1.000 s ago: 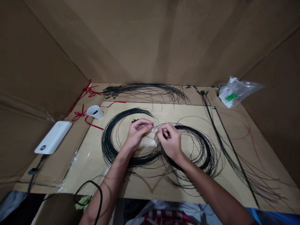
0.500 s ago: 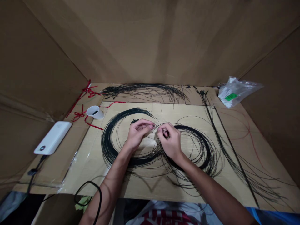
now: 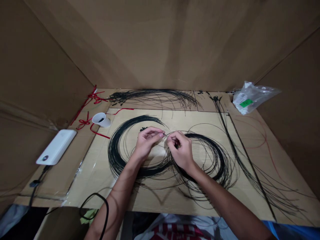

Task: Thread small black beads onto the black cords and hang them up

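Above the middle of the board, my left hand [image 3: 149,141] pinches the end of a thin dark wire [image 3: 166,134] between thumb and fingertips. Just to its right, my right hand [image 3: 180,146] is closed on thin dark wire too, with its fingers curled; the exact grip is partly hidden. A large curved bundle of black wires [image 3: 114,151] lies on the left, around and below my left hand. A second coil of black wires [image 3: 221,160] spreads under and right of my right hand. Small black pieces [image 3: 143,129] sit in a pile behind my left hand.
A white cup [image 3: 105,120] with black bits lies tilted near red ribbons [image 3: 83,123]. A white power bank [image 3: 57,146] with a cable rests at left. More black wires [image 3: 160,95] run along the back, others [image 3: 235,150] down the right. A clear plastic bag [image 3: 252,98] sits back right.
Both hands stay nearly in place, still pinching wire close together. My right hand has shifted very slightly to the left.
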A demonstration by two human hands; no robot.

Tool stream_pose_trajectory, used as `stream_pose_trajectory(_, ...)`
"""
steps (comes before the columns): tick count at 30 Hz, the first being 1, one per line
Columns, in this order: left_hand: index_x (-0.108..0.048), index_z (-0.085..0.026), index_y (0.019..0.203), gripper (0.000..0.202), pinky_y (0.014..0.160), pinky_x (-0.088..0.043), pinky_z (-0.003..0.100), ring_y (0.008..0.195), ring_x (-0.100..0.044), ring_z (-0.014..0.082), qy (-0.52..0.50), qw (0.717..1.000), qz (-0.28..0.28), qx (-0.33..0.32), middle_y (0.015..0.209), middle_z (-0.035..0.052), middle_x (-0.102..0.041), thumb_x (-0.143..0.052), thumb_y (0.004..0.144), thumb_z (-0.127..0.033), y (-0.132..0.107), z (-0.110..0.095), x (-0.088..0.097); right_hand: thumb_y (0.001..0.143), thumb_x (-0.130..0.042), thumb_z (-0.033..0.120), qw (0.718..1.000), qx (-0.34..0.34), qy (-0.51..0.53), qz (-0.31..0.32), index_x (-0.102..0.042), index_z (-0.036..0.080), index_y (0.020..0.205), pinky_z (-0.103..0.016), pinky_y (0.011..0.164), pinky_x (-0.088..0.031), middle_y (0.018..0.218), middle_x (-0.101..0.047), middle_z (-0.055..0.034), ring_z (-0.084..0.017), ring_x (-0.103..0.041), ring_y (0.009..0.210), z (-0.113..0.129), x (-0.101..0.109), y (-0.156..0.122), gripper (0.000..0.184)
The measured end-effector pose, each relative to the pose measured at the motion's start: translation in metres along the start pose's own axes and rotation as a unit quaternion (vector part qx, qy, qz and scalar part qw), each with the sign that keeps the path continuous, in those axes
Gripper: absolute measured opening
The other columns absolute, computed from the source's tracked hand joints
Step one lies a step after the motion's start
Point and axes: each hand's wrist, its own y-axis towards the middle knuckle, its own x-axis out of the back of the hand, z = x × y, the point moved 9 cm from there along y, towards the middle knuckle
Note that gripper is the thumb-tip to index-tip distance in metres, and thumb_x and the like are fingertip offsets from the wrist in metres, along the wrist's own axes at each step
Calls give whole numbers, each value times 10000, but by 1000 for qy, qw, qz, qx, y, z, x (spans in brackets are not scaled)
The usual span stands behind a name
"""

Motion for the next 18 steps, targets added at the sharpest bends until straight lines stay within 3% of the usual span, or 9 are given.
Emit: stream_pose_trajectory(18, -833, -196, 864, 260, 860, -598, 290, 854, -759, 180, -17, 1000, -8, 3, 913, 59, -823, -993, 683, -294, 0, -3, 0, 973, -591, 172, 1000, -1, 8, 21, -612, 226, 777, -326, 736, -448, 751, -632, 4, -188, -587, 741, 1, -2, 1, 204)
